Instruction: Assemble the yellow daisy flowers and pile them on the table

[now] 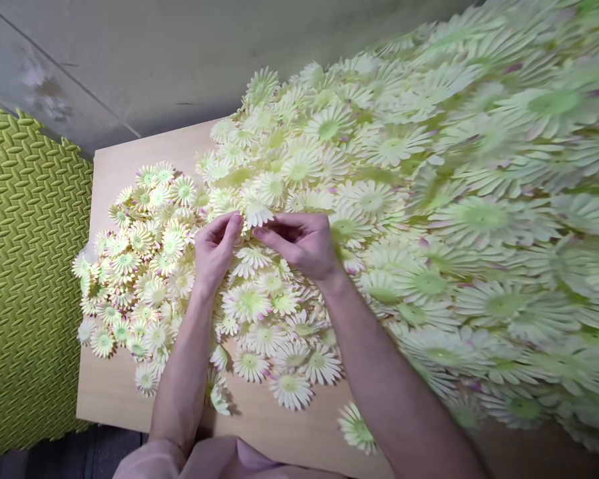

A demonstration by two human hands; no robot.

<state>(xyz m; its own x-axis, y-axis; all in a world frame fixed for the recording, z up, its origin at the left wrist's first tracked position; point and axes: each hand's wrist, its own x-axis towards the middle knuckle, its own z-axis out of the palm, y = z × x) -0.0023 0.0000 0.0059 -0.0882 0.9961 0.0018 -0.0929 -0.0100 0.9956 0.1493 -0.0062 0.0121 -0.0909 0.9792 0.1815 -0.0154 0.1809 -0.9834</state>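
Observation:
Between my two hands is a pale flower head [257, 211] with white petals, held above the pile. My right hand [304, 245] pinches its edge between thumb and fingers. My left hand [216, 247] is closed in a pinch at the flower's left side, its thumb tip close to the petals. Under and around both hands lie many loose artificial flower heads [249, 303], white to light green with some pink petal tips. To the left of my left hand is a heap of smaller-looking flower heads [140, 239], apparently layered together.
A wooden table [112, 392] carries the flowers. The large flower pile [484, 216] spreads over the right side, blurred toward the edge. A green woven-texture foam mat [30, 279] stands at the left, and a grey wall [190, 60] rises behind. A single flower head [355, 429] lies near the front edge.

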